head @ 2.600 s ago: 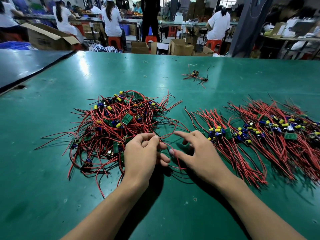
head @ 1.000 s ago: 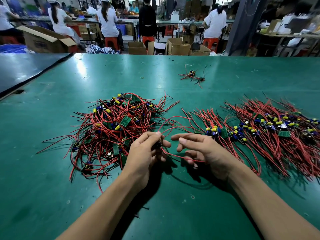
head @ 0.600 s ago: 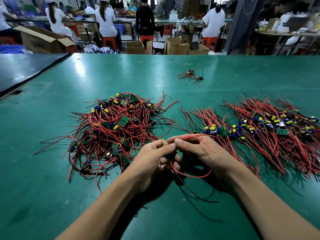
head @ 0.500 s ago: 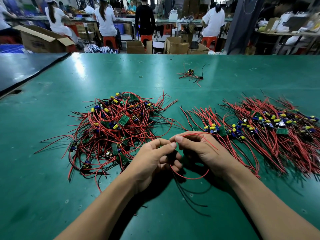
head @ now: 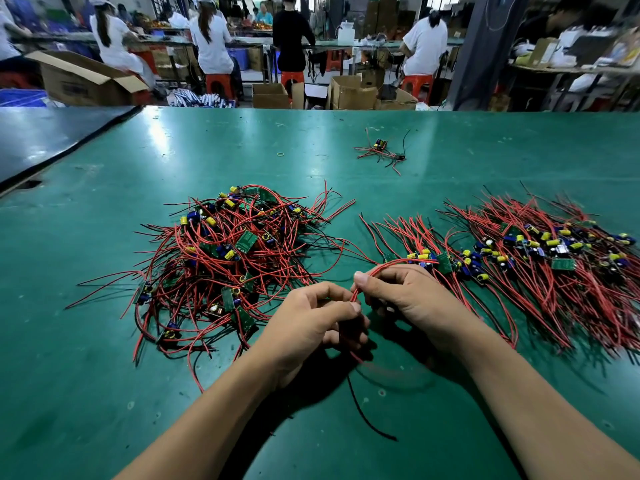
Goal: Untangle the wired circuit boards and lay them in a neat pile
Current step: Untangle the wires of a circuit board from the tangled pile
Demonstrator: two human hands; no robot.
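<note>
Head view: red wires (head: pixel 356 294) pinched between curled fingers (head: pixel 367 283) of left hand (head: pixel 308 330), right hand (head: pixel 412 299).

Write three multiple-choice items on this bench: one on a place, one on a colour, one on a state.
1. The tangled heap lies: A) left of the neat pile; B) right of it; C) inside a box.
2. The table is: A) white; B) green; C) brown.
3. The left hand and right hand: A) lie flat; B) grip red wires; C) hold scissors.
Key: 1A, the neat pile is rightward; 2B, its bare top is green; 3B, fingers curl round the wires.
</note>
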